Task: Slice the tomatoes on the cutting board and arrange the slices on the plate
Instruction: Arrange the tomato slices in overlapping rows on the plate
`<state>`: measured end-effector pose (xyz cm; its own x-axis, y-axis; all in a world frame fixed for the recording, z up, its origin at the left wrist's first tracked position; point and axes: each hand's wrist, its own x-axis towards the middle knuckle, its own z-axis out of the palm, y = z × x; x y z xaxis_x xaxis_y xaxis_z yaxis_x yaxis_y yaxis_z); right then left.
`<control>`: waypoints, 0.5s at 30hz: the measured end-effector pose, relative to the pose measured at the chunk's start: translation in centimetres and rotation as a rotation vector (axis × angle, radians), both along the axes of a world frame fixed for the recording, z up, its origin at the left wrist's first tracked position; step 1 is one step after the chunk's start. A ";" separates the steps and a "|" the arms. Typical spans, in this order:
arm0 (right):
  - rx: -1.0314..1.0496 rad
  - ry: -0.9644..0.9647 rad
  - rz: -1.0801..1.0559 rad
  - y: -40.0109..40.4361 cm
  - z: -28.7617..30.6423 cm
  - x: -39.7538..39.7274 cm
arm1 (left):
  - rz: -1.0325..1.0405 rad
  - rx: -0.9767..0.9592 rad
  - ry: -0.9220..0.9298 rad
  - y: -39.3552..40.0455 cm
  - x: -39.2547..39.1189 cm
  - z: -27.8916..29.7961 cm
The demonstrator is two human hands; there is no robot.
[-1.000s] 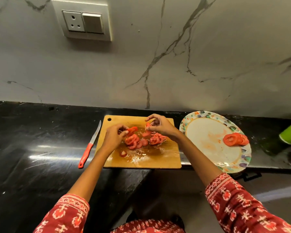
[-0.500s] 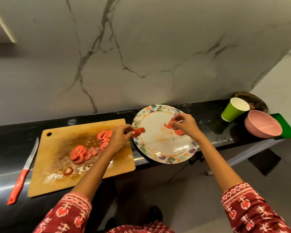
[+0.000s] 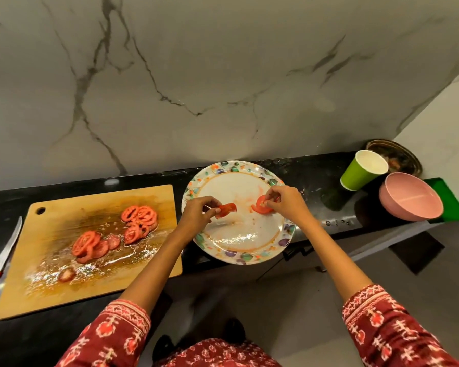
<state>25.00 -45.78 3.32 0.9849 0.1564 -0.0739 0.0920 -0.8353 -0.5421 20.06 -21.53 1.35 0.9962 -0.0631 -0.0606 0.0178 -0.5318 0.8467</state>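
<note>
Pinching a tomato slice (image 3: 226,209) in our left hand (image 3: 196,213) and another (image 3: 261,205) in our right hand (image 3: 286,203) over the plate (image 3: 239,256) — we're arranging; next, we judge, lay both flat.

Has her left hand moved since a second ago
Yes. The left hand, pinching a tomato slice, has gone from over the cutting board rightward to over the plate.
</note>
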 end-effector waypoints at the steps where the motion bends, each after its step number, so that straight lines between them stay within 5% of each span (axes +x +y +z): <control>1: -0.018 -0.012 0.001 -0.1 -0.1 0.1 | 0.002 0.002 0.004 0.0 0.1 -0.1; 15: -0.029 -0.122 0.034 0.1 0.3 0.3 | 0.007 0.004 0.018 -1.3 0.7 -0.5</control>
<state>25.32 -45.66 3.63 0.9810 0.1899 0.0408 0.1845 -0.8459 -0.5004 20.72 -22.82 0.86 0.9953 -0.0556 -0.0792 0.0373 -0.5348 0.8442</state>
